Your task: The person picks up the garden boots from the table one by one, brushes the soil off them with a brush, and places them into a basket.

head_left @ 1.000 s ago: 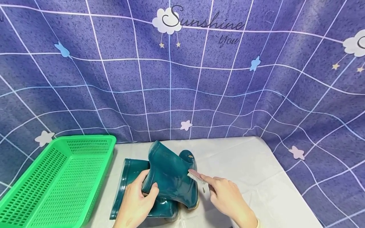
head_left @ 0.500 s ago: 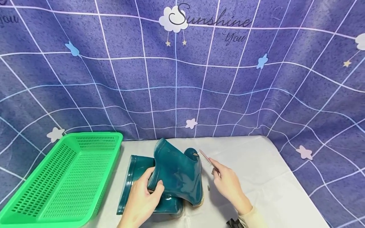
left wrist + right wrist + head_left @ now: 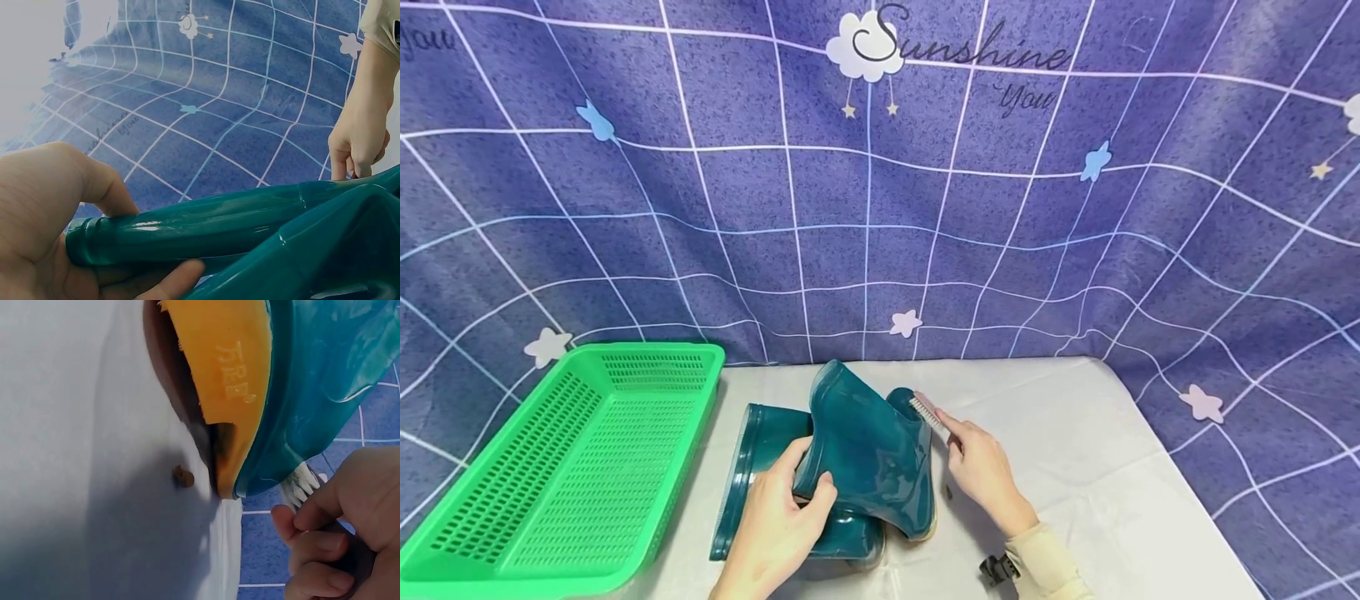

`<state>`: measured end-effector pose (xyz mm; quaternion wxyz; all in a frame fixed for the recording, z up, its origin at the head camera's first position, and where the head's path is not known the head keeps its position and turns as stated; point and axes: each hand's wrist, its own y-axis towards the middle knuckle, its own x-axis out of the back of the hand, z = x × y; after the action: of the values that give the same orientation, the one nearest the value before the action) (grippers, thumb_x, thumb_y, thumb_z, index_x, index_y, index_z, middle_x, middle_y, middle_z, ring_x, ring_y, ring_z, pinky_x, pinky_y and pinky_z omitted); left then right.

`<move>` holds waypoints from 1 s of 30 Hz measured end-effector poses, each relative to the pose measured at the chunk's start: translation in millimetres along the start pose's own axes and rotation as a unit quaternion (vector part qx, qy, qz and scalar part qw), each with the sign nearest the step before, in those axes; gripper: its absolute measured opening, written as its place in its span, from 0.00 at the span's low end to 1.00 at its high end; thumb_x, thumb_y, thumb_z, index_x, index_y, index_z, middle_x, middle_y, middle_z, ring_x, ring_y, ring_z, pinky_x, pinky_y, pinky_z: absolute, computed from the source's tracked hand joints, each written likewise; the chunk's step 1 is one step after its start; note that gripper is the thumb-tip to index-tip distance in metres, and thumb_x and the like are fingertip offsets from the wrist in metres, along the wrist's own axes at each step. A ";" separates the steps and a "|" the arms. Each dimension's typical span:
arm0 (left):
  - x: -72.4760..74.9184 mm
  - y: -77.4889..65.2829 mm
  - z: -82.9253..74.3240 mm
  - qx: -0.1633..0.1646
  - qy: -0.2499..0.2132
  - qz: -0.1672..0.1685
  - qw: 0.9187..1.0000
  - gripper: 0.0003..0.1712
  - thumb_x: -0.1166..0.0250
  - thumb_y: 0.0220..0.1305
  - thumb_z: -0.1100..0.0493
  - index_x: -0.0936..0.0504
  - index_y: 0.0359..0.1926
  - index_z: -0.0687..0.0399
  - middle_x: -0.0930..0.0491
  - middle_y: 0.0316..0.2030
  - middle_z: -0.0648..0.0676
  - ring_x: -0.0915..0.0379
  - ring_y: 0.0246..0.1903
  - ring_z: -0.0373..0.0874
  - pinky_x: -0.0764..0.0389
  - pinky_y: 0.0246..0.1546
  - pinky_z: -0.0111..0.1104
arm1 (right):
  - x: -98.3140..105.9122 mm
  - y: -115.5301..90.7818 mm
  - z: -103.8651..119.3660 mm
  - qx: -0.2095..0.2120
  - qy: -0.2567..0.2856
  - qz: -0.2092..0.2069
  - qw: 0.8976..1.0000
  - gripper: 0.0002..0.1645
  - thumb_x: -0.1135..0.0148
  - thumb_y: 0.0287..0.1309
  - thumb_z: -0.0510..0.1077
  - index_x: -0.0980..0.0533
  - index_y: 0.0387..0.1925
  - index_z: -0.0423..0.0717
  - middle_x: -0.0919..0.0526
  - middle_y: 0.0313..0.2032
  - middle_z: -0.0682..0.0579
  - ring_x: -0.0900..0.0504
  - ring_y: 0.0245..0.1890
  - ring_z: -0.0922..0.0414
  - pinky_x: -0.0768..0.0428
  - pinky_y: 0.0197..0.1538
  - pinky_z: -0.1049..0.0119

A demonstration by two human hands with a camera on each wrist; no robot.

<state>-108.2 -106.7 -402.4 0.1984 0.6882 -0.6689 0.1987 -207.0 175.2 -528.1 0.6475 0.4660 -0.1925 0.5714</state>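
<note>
A dark green rubber boot [image 3: 868, 450] lies tilted across a second green boot [image 3: 775, 437] on the white tabletop. My left hand [image 3: 782, 512] grips the upper boot by the rim of its shaft, its thumb outside. In the left wrist view that hand [image 3: 69, 219] has its fingers curled round the shaft's edge. My right hand [image 3: 981, 467] holds a pinkish brush [image 3: 928, 414], its white bristles at the boot's toe. The right wrist view shows the bristles [image 3: 303, 484] against the green upper, beside the boot's yellow-orange sole [image 3: 225, 369].
A green plastic basket [image 3: 688, 450] with perforated walls stands left of the boots. One small brown crumb [image 3: 183, 477] lies on the white cloth [image 3: 56, 425] near the sole. Behind the table hangs a blue-purple grid-patterned curtain [image 3: 775, 192]. A black object [image 3: 998, 570] sits by the right sleeve.
The brush has gone from the boot's side up to its toe, leaving the surface midway and touching again now. My left hand keeps its grip on the boot; the head view has shifted slightly.
</note>
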 end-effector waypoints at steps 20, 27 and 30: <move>1.4 1.5 0.5 0.007 -0.004 0.001 1.000 0.25 0.35 0.73 0.57 0.21 0.69 0.43 0.11 0.50 0.51 0.21 0.28 0.37 0.19 0.36 0.35 | -5.0 -3.0 -0.5 -0.021 -0.004 -0.032 0.999 0.35 0.37 0.57 0.30 0.18 0.66 0.50 0.16 0.31 0.52 0.23 0.27 0.57 0.22 0.29 0.57; 0.9 0.3 1.3 -0.001 -0.004 -0.002 1.000 0.25 0.35 0.72 0.57 0.21 0.69 0.45 0.11 0.52 0.52 0.21 0.27 0.36 0.18 0.36 0.35 | -7.8 -5.4 -5.7 -0.033 -0.017 -0.011 0.999 0.32 0.38 0.58 0.30 0.16 0.64 0.48 0.15 0.30 0.49 0.25 0.24 0.54 0.22 0.27 0.55; 0.1 0.7 1.7 -0.001 0.000 -0.002 1.000 0.26 0.35 0.73 0.57 0.22 0.70 0.47 0.12 0.56 0.56 0.21 0.26 0.36 0.18 0.37 0.36 | -6.4 -4.7 -9.0 -0.029 -0.031 -0.015 0.999 0.32 0.38 0.57 0.30 0.16 0.64 0.47 0.16 0.29 0.49 0.23 0.24 0.53 0.20 0.28 0.52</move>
<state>-108.9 -107.7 -403.8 0.1995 0.6895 -0.6678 0.1970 -207.0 179.4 -539.3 0.6630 0.4670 -0.2222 0.5413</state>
